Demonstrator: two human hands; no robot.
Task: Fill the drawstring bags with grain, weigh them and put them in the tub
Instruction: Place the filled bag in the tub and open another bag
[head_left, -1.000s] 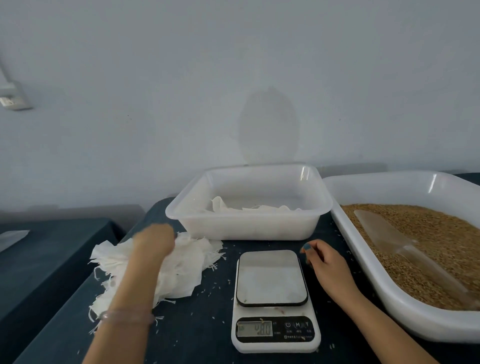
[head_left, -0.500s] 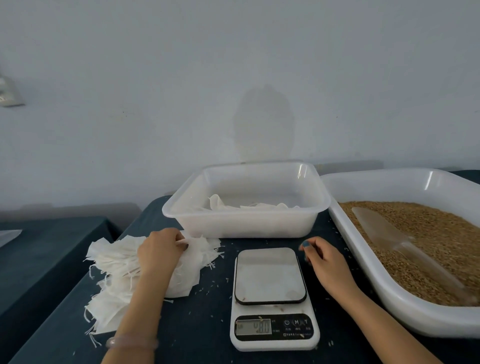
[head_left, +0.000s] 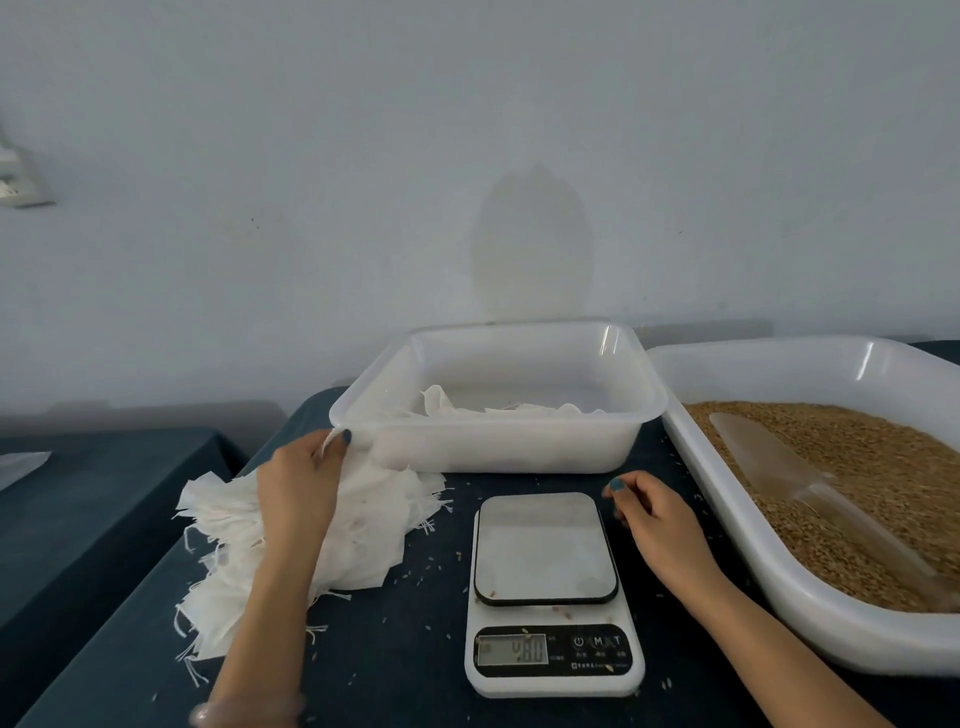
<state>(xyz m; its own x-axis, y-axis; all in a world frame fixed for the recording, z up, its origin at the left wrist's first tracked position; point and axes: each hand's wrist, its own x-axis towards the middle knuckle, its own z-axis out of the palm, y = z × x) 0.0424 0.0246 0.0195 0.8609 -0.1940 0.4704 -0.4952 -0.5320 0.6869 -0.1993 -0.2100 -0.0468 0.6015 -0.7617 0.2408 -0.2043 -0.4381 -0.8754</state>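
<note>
Left hand (head_left: 298, 488) pinches the top edge of the drawstring bags (head_left: 363, 525) piled left of the scale (head_left: 545, 551); peeling one off, I'd say. Right hand (head_left: 654, 519) rests loosely curled & empty btw scale and grain (head_left: 857, 467), handy for the scoop (head_left: 779, 467). Tub (head_left: 498, 447) behind, seemingly w/ bags inside.

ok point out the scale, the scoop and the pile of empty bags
scale (head_left: 544, 545), head view, middle of its weighing plate
scoop (head_left: 761, 453), head view, on its clear blade
pile of empty bags (head_left: 374, 530), head view, flat middle of the top bag
</note>
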